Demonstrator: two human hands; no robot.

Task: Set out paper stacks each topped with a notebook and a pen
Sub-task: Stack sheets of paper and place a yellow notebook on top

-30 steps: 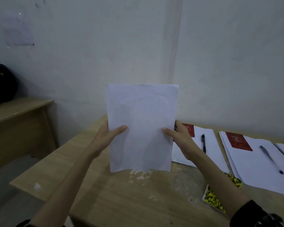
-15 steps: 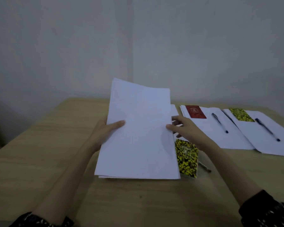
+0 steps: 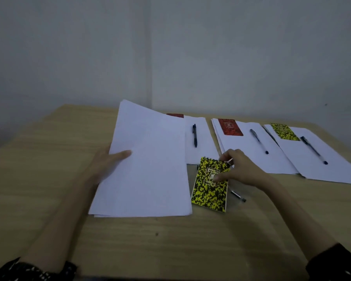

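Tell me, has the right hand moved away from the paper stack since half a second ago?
Yes. The right hand left the edge of the paper stack and went right, onto the yellow notebook beside it, which it now pinches.

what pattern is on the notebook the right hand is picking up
Yellow with black speckles, seen in the head view: the notebook under the right hand.
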